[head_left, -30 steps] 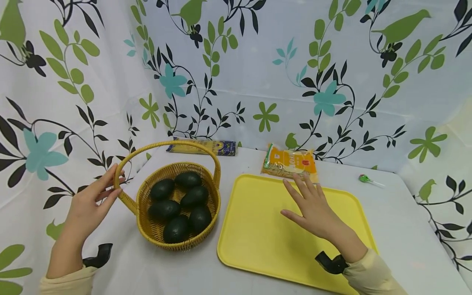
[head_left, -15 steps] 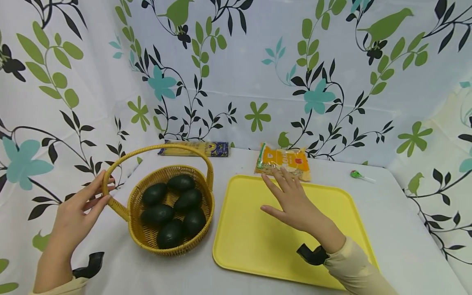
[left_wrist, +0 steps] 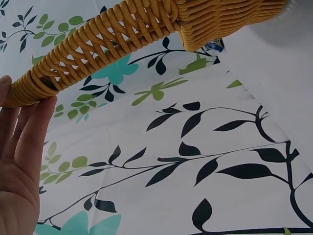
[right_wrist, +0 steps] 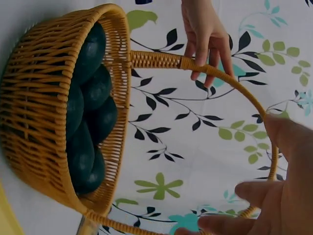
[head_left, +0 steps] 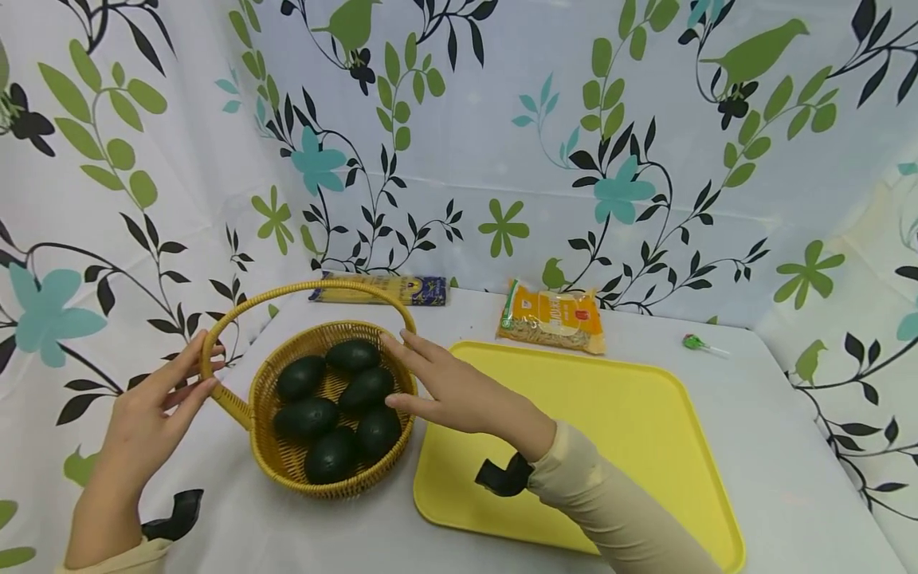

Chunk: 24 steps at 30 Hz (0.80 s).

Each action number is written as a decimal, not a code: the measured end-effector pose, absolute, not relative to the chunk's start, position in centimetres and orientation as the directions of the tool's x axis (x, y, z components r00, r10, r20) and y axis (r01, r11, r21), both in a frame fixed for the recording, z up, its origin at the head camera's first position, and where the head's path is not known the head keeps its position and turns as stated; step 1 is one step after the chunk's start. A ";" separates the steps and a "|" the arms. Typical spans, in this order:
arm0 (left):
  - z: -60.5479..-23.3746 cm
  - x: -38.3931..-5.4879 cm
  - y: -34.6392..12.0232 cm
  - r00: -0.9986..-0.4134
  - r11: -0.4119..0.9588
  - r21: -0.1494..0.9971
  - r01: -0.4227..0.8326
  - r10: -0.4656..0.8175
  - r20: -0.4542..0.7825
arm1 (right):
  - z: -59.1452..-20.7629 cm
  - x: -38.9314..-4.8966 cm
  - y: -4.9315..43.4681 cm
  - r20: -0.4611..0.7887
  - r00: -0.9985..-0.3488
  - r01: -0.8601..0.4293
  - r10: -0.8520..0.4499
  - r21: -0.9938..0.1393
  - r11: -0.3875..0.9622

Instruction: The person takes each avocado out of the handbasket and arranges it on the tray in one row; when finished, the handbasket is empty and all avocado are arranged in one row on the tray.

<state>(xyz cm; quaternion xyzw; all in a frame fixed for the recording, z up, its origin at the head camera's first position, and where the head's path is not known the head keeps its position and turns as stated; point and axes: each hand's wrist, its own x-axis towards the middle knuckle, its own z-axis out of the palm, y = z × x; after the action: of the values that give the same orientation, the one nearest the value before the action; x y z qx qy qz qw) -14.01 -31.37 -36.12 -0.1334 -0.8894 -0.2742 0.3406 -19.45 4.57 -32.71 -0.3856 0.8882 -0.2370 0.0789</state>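
Note:
A yellow woven basket [head_left: 267,454] with a tall arched handle [head_left: 301,288] stands on the white-covered table, left of the middle. Inside it lie several dark green avocados [head_left: 351,355]. My left hand [head_left: 147,418] pinches the left side of the handle between thumb and fingertips; the left wrist view shows the same hand [left_wrist: 22,166] under the wicker. Over the basket's right rim reaches my right hand [head_left: 466,391], fingers spread and holding nothing, close to the handle's right side and the nearest avocado. In the right wrist view that hand [right_wrist: 288,186] overlaps the handle.
A yellow tray [head_left: 617,422] lies right of the basket, partly under my right forearm. Behind are an orange-and-clear food packet [head_left: 552,315] and a long yellow-and-blue packet [head_left: 380,289]. A green-wrapped lollipop [head_left: 694,342] lies at the back right. Patterned cloth [head_left: 459,119] hangs behind.
My right hand has moved left from above the tray to the basket's right rim. My left hand keeps its pinch on the handle, and the basket stays on the table.

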 end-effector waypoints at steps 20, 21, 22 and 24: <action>-35.8 -14.3 -31.5 -0.730 0.827 0.375 0.418 0.061 0.681 | -34.5 -24.9 -3.0 -0.505 -0.570 -0.132 -0.649 -0.723 0.678; -35.9 -14.3 -31.5 -0.731 0.828 0.376 0.416 0.059 0.680 | -34.5 -25.1 -3.3 -0.533 -0.560 -0.092 -0.634 -0.721 0.687; -35.9 -14.2 -31.5 -0.734 0.828 0.380 0.412 0.055 0.677 | -34.6 -25.2 -3.6 -0.556 -0.553 -0.064 -0.620 -0.714 0.697; -36.0 -14.1 -31.5 -0.746 0.830 0.390 0.398 0.045 0.665 | -34.9 -25.4 -4.2 -0.595 -0.555 -0.021 -0.581 -0.688 0.725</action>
<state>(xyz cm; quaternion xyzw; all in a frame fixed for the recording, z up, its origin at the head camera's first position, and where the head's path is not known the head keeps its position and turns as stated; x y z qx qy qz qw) -14.07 -31.48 -36.00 -0.1234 -0.8962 -0.2639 0.3346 -25.40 -4.17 -34.95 -0.1832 0.8209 -0.3220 0.4345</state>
